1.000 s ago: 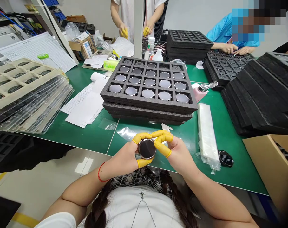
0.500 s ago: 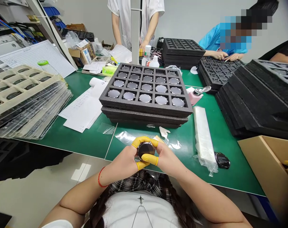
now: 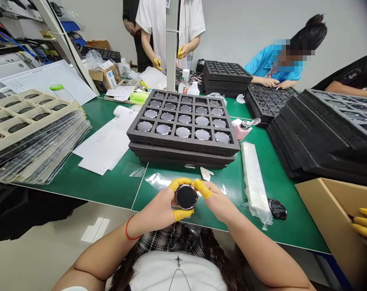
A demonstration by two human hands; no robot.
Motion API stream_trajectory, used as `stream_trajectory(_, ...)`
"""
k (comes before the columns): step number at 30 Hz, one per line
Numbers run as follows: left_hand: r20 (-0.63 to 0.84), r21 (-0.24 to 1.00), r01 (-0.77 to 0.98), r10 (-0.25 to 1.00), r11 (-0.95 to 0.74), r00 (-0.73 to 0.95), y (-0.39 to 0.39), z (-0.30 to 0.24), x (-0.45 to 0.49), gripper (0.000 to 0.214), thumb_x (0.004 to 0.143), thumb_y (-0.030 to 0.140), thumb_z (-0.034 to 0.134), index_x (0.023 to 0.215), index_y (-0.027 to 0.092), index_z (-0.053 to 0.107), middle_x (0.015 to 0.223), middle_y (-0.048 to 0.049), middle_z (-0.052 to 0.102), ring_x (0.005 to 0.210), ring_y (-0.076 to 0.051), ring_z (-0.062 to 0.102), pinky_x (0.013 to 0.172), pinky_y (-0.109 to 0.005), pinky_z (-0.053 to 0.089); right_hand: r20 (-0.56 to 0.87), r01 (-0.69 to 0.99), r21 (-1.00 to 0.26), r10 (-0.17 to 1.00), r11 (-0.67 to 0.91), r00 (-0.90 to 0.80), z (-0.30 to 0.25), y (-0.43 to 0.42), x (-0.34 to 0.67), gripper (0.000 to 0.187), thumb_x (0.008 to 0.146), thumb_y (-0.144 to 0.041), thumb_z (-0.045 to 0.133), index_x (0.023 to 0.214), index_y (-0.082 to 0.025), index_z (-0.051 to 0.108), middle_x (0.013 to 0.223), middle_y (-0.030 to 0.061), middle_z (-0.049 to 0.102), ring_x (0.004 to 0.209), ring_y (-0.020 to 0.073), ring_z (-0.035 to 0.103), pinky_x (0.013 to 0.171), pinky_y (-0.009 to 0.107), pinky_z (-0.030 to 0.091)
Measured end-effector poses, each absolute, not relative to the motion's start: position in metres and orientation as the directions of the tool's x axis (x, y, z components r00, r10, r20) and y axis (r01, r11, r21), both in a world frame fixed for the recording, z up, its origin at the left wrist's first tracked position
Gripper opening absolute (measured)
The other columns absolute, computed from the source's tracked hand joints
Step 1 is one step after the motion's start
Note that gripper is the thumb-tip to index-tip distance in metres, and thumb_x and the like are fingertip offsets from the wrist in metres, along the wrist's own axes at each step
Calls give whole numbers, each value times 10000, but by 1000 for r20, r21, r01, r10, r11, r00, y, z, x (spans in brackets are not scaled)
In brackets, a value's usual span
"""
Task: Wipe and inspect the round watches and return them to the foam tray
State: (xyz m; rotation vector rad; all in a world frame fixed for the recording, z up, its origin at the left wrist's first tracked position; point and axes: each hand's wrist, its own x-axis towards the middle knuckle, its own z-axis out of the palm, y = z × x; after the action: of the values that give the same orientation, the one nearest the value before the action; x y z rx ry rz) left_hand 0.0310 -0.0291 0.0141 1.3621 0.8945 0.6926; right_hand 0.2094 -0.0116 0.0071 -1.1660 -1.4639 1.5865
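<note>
The left hand (image 3: 159, 208) pinches the disc (image 3: 186, 197) by its rim, at the bench's (image 3: 110, 186) front edge. The right hand (image 3: 218, 202) has its fingertips at the rim; from here I cannot tell whether they grip. Foam trays (image 3: 177, 155) block the area behind. Papers (image 3: 103, 151) lie to their left, a packet (image 3: 254, 176) to their right. A box (image 3: 318, 212) stands toward the front-right corner.
</note>
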Motion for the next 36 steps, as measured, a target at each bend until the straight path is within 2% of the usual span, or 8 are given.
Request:
stream_trajectory(4, -150, 985, 10, 831, 172, 536, -23, 6, 27, 801, 795, 217, 708, 1454, 267, 256, 1127, -67, 665, 923, -185, 666, 882, -376, 524, -163, 142, -984, 870, -108, -466, 29, 1, 216, 260, 791, -445, 678, 782, -185, 675, 781, 19, 652, 784, 181, 582, 759, 337, 471)
stream_trajectory(8, -147, 980, -40, 849, 193, 508, -12, -1, 19, 958, 823, 355, 706, 1523, 199, 69, 875, -50, 732, 839, -196, 677, 844, -376, 514, -56, 93, -995, 969, -34, -242, 65, 35, 225, 340, 738, -424, 723, 983, -200, 650, 849, 22, 684, 835, 187, 630, 778, 338, 490)
stream_trajectory(10, -80, 979, -127, 877, 158, 473, -6, -2, 15, 968, 822, 458, 688, 1525, 204, 72, 897, -61, 737, 867, -200, 678, 857, -369, 508, -26, 57, -998, 981, -15, -191, 78, 49, 224, 380, 713, -433, 741, 997, -208, 628, 834, 16, 685, 839, 186, 643, 786, 335, 495)
stream_trajectory(14, -20, 950, -268, 887, 160, 461, 3, 6, 8, 869, 831, 604, 588, 1499, 223, 184, 948, -74, 732, 873, -212, 699, 885, -393, 524, -85, 125, -991, 946, -48, -312, 71, 53, 200, 363, 722, -379, 746, 1005, -201, 605, 806, 5, 666, 762, 162, 624, 724, 315, 489)
stream_trajectory(19, -120, 916, -289, 876, 280, 468, 8, 13, 1, 700, 860, 535, 596, 1423, 256, 289, 1293, -113, 588, 934, -210, 690, 859, -396, 570, -173, 107, -984, 911, -144, -373, 44, 35, 172, 341, 766, -398, 713, 1023, -190, 631, 878, 30, 682, 797, 165, 616, 755, 329, 484)
stream_trajectory(26, -60, 978, -170, 943, 122, 328, 2, 2, -3, 564, 931, 479, 500, 1397, 247, 281, 1365, -110, 500, 1066, -213, 638, 915, -376, 557, -258, -95, -939, 859, -331, -441, 32, 18, 160, 250, 692, -371, 774, 855, -199, 695, 774, -3, 668, 696, 133, 549, 695, 283, 438)
stream_trajectory(30, -14, 999, -44, 969, 25, 246, -1, 1, 2, 525, 950, 474, 459, 1374, 205, 305, 1338, -123, 497, 1147, -223, 573, 960, -377, 524, -255, -145, -932, 886, -331, -386, 32, 9, 156, 218, 682, -345, 762, 849, -220, 699, 786, -5, 660, 699, 143, 538, 708, 294, 435)
stream_trajectory(36, 36, 989, 135, 980, -63, 195, -4, 1, 8, 464, 973, 454, 397, 1342, 177, 342, 1369, -149, 475, 1043, -208, 606, 831, -337, 554, -212, -218, -926, 903, -307, -374, 30, 5, 158, 133, 724, -331, 704, 781, -211, 703, 691, -16, 564, 663, 136, 440, 684, 296, 384)
